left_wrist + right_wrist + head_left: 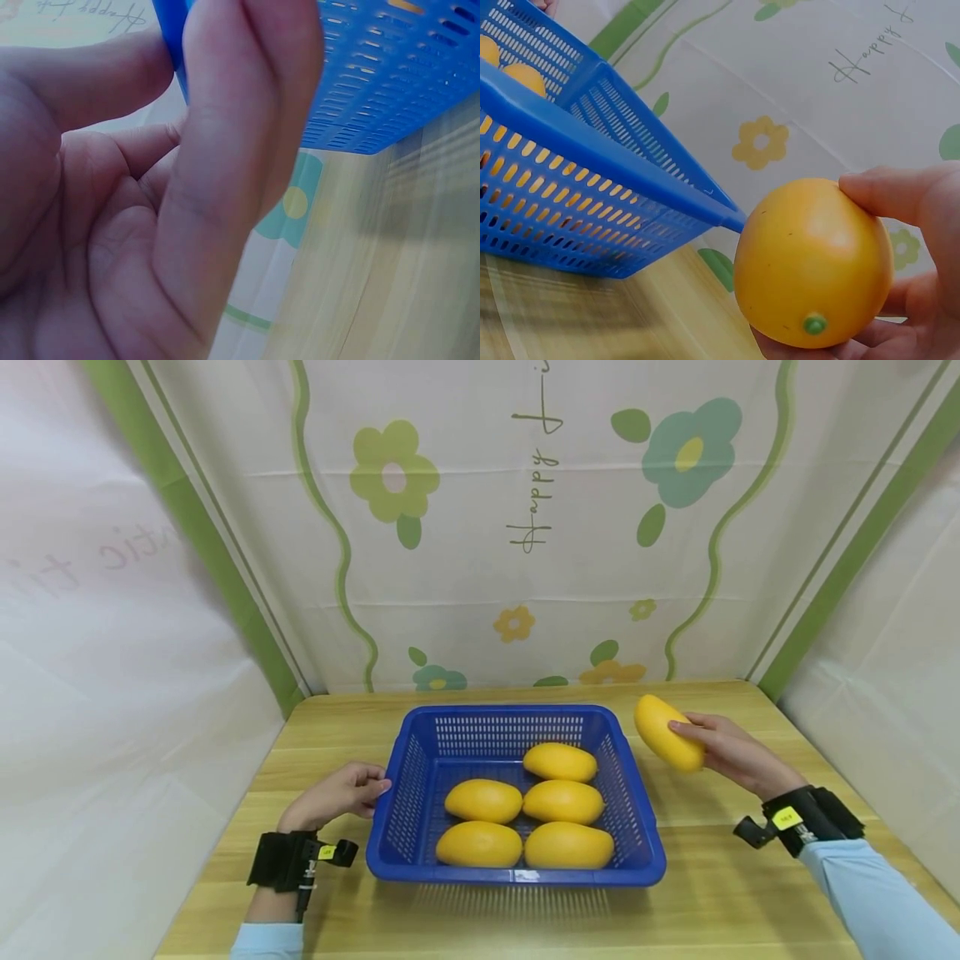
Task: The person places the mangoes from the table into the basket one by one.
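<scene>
a: how far along am i?

b: the light wooden table (720,893) bears a blue slotted plastic basket (637,793) with five yellow mangoes (561,802) inside, so most look packed.

a: and my hands?

b: right hand (738,753) grips a sixth yellow oval mango (666,732), raised just right of the basket. left hand (341,793) pinches the basket's left rim.

Five mangoes (561,800) crowd the basket (634,793); its back-left corner lies open.

In the left wrist view, most of the blue slotted plastic basket (390,82) is cut off by the frame and hidden behind the left hand (150,210); its contents cannot be seen.
</scene>
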The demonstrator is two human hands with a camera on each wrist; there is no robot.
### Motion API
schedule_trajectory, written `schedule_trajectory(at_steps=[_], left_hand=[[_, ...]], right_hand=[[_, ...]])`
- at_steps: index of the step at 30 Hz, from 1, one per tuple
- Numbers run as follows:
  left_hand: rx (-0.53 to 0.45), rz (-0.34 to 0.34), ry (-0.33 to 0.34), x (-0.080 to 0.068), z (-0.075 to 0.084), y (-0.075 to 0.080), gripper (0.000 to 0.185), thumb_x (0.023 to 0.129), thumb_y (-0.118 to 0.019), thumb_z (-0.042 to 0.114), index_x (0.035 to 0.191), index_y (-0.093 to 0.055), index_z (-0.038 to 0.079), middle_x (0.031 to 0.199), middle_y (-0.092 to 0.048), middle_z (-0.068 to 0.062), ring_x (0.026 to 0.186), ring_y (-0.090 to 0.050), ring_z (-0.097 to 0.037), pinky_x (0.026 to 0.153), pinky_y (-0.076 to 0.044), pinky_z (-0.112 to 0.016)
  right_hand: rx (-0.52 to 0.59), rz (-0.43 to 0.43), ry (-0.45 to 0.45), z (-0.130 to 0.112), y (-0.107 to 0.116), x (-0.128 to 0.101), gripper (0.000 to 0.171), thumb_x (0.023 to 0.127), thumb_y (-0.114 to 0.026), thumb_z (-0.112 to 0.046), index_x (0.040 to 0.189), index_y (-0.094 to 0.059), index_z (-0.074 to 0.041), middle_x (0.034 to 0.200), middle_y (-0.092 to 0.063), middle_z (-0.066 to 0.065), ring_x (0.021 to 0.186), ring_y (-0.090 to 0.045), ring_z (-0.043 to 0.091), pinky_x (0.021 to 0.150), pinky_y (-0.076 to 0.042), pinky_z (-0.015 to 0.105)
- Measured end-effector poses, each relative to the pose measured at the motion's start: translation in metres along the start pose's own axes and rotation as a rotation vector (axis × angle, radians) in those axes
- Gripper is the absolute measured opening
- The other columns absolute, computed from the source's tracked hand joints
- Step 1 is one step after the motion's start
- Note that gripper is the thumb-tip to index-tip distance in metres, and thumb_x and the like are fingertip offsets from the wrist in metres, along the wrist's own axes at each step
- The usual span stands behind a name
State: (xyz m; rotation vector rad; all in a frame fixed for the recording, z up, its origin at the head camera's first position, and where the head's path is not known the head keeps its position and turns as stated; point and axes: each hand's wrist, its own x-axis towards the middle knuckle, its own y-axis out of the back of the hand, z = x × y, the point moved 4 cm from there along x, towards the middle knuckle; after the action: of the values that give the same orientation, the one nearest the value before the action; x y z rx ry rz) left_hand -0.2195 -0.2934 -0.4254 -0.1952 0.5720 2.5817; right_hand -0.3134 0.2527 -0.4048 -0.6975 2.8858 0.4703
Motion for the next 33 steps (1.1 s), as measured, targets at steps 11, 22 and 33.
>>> schedule_trajectory(at_steps=[11,22,33], left_hand=[[0.004,0.008,0.012,0.000,0.001,0.000,0.026,0.106,-0.049,0.021,0.104,-0.059,-0.003,0.084,-0.063,-0.001,0.072,-0.061,-0.012,0.073,-0.061,-0.038],[0.013,0.011,0.000,0.001,0.000,0.001,0.028,0.106,-0.050,0.020,0.106,-0.060,-0.005,0.087,-0.067,-0.003,0.075,-0.064,-0.013,0.075,-0.061,-0.040],[0.012,0.024,-0.008,0.001,0.001,0.001,0.025,0.104,-0.053,0.018,0.102,-0.061,-0.006,0.083,-0.065,-0.002,0.072,-0.062,-0.011,0.074,-0.061,-0.036]], right_hand=[[-0.022,-0.007,0.024,-0.011,-0.008,0.001,0.066,0.107,-0.045,-0.031,0.150,-0.023,0.014,0.109,-0.059,0.000,0.093,-0.061,0.010,0.081,-0.056,0.027],[-0.019,-0.031,0.035,-0.019,-0.014,0.002,0.067,0.107,-0.045,-0.032,0.151,-0.021,0.013,0.110,-0.060,-0.001,0.094,-0.062,0.009,0.081,-0.057,0.027],[-0.023,-0.043,0.011,-0.022,-0.020,0.005,0.068,0.106,-0.047,-0.033,0.151,-0.024,0.012,0.111,-0.060,0.003,0.095,-0.061,0.011,0.083,-0.056,0.026]])
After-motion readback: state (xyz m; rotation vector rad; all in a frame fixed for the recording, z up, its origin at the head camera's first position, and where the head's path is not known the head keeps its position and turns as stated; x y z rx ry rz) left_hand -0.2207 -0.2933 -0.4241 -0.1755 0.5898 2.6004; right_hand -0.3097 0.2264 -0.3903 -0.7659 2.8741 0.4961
